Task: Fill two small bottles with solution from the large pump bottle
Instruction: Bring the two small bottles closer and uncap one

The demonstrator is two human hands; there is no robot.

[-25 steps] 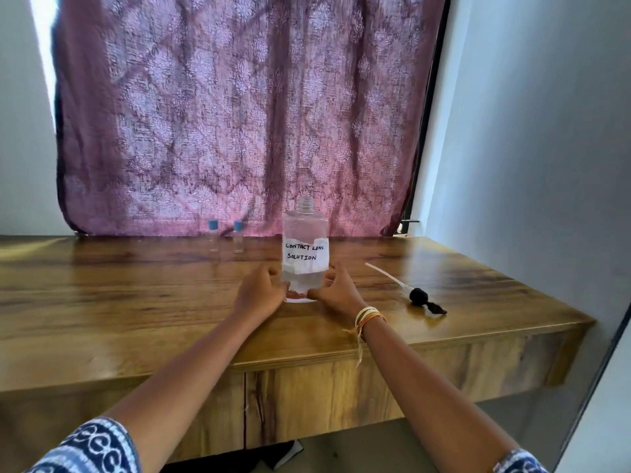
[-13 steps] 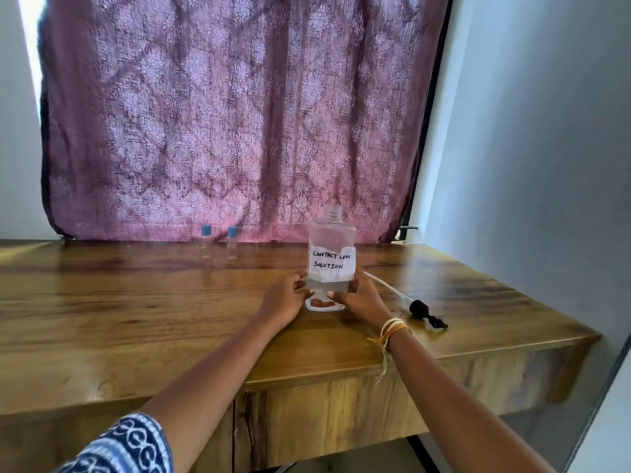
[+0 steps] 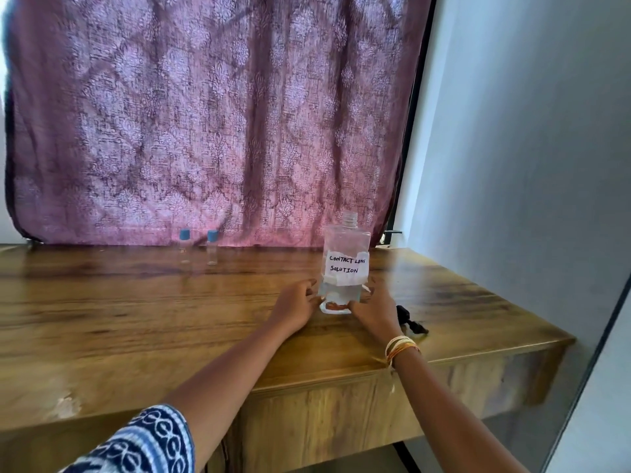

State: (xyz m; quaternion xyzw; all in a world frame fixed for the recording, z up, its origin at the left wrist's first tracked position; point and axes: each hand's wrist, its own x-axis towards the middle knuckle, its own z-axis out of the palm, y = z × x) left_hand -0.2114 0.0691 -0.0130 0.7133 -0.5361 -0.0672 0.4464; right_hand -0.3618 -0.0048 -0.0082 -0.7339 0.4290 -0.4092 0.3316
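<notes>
Daylight glows through the curtain point(image 3: 211, 114) — soft, even, slightly blurred — wide-angle bending at the edges

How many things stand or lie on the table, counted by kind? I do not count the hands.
Large bottle: 1
Small bottles with blue caps: 2
Black pump head, partly hidden behind the right hand: 1
Total: 4
</notes>
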